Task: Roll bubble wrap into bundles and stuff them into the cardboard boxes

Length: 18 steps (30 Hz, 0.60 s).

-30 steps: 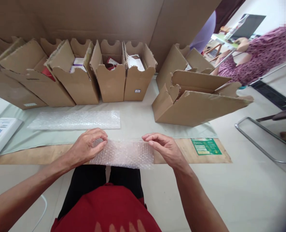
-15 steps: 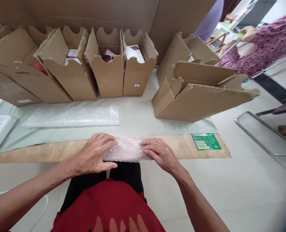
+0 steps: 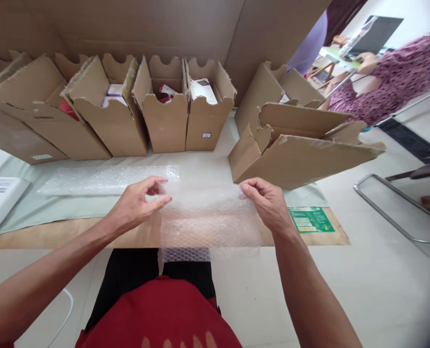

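Note:
A clear sheet of bubble wrap (image 3: 207, 232) hangs over the front edge of the table, its lower part in front of my lap. My right hand (image 3: 263, 200) pinches its upper right corner between thumb and fingers. At the upper left corner, my left hand (image 3: 142, 200) has thumb and index finger apart, close to the sheet; whether they touch it is unclear. The sheet's upper part is smeared by motion. Behind my left hand, a long flat piece of bubble wrap (image 3: 91, 180) lies on the pale cloth.
Several open cardboard boxes (image 3: 166, 123) line the back, some with small packs inside. Another cardboard box (image 3: 294, 159) stands angled at right. A white box (image 3: 0, 203) lies at far left, a green printed sheet (image 3: 312, 220) at the front right edge. A person in patterned purple (image 3: 399, 77) is beyond.
Both hands have risen and moved away from me, and the right one also outward. The bubble wrap, bunched between them before, is now spread out and raised at its upper edge.

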Available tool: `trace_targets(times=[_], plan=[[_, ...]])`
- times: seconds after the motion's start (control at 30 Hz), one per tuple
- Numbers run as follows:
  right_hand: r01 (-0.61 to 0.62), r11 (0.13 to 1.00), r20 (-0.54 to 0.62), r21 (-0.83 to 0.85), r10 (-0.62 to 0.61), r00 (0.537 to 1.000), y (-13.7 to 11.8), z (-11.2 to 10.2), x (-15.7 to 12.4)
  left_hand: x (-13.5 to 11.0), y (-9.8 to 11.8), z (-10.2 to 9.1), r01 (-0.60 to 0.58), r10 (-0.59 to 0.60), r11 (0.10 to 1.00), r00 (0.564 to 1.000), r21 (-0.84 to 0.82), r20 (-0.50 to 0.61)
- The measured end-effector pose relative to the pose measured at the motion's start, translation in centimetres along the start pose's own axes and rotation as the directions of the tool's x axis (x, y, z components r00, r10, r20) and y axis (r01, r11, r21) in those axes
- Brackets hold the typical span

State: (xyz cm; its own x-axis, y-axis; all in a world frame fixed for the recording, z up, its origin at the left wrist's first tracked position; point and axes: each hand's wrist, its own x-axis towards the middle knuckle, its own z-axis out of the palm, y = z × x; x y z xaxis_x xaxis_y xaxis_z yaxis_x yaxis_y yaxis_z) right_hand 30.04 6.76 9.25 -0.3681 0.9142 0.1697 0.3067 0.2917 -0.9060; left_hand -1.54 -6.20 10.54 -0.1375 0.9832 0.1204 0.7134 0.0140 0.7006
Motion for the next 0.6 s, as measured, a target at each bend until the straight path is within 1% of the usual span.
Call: trace_targets(times=[0.07, 0.1, 0.13, 0.2, 0.27, 0.4, 0.47, 0.5, 0.57, 0.6], plan=[[-0.002, 1.0, -0.004, -0.024, 0.002, 1.0, 1.1, -0.4, 0.5, 0.9, -1.6, 0.4, -0.029, 0.033, 0.996, 0.998, 0.08, -0.049], [-0.011, 0.999, 0.0, -0.038, 0.011, 1.0, 1.6, -0.6, 0.4, 1.1, -2.6, 0.7, -0.063, 0.07, 0.986, 0.997, 0.152, -0.045], [-0.025, 0.998, 0.001, -0.051, 0.025, 1.0, 2.1, -0.8, 0.3, 1.0, -3.6, 0.9, -0.104, 0.11, 0.967, 0.994, 0.234, -0.011], [-0.06, 0.996, -0.003, -0.07, 0.06, 0.998, 2.8, -1.2, -0.2, 0.4, -5.7, 1.2, -0.18, 0.158, 0.905, 0.983, 0.385, 0.09], [-0.085, 0.993, -0.021, -0.08, 0.084, 0.996, 3.1, -1.2, -0.7, -0.7, -7.4, 1.1, -0.201, 0.147, 0.853, 0.978, 0.482, 0.147], [-0.063, 0.996, -0.054, -0.063, 0.06, 0.997, 2.9, 0.2, -0.5, -2.3, -9.7, -0.2, -0.195, 0.149, 0.797, 0.981, 0.571, 0.127], [-0.062, 0.997, -0.064, -0.053, 0.059, 0.996, 3.1, 1.1, -0.1, -2.8, -10.2, -1.2, -0.178, 0.157, 0.787, 0.984, 0.59, 0.088], [-0.068, 0.996, -0.073, -0.064, 0.063, 0.995, 3.2, 1.3, 0.0, -3.0, -10.1, -1.6, -0.161, 0.162, 0.787, 0.985, 0.596, 0.052], [-0.06, 0.988, -0.099, -0.14, 0.046, 0.994, 3.4, 1.4, -0.2, -3.5, -9.0, -2.0, -0.143, 0.188, 0.795, 0.982, 0.59, -0.015], [-0.032, 0.977, -0.124, -0.21, 0.006, 0.992, 3.4, 1.3, -0.6, -3.8, -8.1, -2.0, -0.158, 0.222, 0.801, 0.974, 0.578, -0.04]])
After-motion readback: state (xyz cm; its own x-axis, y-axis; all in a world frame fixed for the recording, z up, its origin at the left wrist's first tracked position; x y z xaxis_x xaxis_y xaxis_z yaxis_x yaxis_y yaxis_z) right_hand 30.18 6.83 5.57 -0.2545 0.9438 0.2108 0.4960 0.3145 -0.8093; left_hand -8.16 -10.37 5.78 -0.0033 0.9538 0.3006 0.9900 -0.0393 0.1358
